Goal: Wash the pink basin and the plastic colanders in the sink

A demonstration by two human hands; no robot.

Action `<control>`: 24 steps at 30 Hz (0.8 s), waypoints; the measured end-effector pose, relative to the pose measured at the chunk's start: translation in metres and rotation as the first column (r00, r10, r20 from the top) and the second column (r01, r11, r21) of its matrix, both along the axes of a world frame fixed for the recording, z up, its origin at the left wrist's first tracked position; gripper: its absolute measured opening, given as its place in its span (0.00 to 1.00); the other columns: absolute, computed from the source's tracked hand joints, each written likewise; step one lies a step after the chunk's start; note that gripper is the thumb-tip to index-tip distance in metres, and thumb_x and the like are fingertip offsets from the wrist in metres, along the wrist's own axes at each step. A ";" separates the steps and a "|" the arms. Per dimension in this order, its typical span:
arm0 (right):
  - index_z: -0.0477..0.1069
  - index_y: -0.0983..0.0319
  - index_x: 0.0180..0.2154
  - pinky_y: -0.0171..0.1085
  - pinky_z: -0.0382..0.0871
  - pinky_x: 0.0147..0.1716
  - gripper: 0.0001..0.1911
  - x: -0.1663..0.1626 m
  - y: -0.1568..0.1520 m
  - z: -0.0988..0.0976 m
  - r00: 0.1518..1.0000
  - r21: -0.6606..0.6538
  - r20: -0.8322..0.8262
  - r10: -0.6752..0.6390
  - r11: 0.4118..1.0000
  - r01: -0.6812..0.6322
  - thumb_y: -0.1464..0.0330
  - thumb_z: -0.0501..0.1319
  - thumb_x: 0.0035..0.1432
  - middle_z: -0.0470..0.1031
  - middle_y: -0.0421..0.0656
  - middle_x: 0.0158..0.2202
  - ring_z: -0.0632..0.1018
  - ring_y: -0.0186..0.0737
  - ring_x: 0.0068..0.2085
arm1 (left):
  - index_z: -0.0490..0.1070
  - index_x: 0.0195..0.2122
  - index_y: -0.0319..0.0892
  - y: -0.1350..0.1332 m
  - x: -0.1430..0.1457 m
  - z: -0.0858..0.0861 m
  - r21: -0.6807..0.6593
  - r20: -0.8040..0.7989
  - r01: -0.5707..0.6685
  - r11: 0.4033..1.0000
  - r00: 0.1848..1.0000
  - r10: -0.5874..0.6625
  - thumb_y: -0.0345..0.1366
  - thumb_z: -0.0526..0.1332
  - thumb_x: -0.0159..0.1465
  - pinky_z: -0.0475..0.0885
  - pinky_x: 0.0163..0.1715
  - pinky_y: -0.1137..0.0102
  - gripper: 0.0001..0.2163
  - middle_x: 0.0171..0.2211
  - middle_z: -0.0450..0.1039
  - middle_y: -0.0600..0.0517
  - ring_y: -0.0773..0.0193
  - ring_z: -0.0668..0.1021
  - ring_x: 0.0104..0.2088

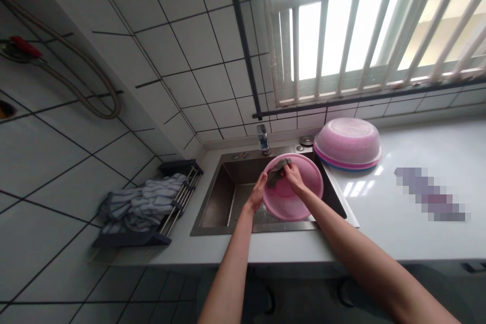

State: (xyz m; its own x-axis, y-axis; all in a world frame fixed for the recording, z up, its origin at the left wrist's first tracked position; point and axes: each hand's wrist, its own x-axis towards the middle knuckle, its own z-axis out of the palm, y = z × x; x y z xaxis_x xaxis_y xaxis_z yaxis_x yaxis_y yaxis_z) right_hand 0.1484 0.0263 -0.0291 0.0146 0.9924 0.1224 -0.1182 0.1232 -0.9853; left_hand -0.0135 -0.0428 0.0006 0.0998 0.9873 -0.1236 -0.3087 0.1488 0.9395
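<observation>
A pink basin (299, 197) rests tilted in the steel sink (216, 202), leaning on its right rim. My left hand (259, 190) grips the basin's left edge. Over the inside of the basin, my right hand (293, 174) is closed on a grey cloth (277, 171) that it presses against the pink surface. Both forearms reach in from the bottom of the view.
A tap (262, 138) stands behind the sink. Upside-down stacked basins (347, 144) sit on the white counter (398, 217) to the right. A striped towel (144, 202) lies on a dark rack (178, 197) left of the sink. Tiled wall and barred window are behind.
</observation>
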 end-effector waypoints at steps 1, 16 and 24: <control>0.63 0.57 0.33 0.36 0.63 0.26 0.24 0.001 0.000 0.001 1.000 0.013 0.003 -0.023 1.000 0.023 0.43 0.57 0.60 0.68 0.39 0.26 0.69 0.38 0.27 | 0.76 0.63 0.43 -0.001 0.000 0.001 0.001 -0.009 -0.004 1.000 1.000 0.004 0.54 0.69 0.66 0.61 0.72 0.53 0.29 0.61 0.78 0.41 0.42 0.69 0.70; 0.67 0.60 0.33 0.36 0.63 0.29 0.22 0.001 -0.002 -0.002 0.988 0.111 0.132 -0.079 0.992 0.064 0.47 0.56 0.61 0.73 0.43 0.30 0.70 0.40 0.31 | 0.77 0.59 0.45 0.002 -0.002 -0.005 0.156 -0.175 0.050 0.986 0.984 -0.022 0.53 0.71 0.64 0.58 0.71 0.56 0.27 0.63 0.75 0.42 0.46 0.70 0.69; 0.67 0.60 0.29 0.35 0.60 0.28 0.17 -0.021 -0.023 -0.009 0.796 0.037 0.333 0.506 0.836 -0.548 0.54 0.59 0.61 0.68 0.39 0.26 0.65 0.35 0.27 | 0.72 0.61 0.45 -0.001 -0.015 -0.002 -0.011 0.110 0.042 0.999 0.993 -0.041 0.49 0.73 0.62 0.76 0.54 0.61 0.29 0.48 0.82 0.46 0.54 0.83 0.49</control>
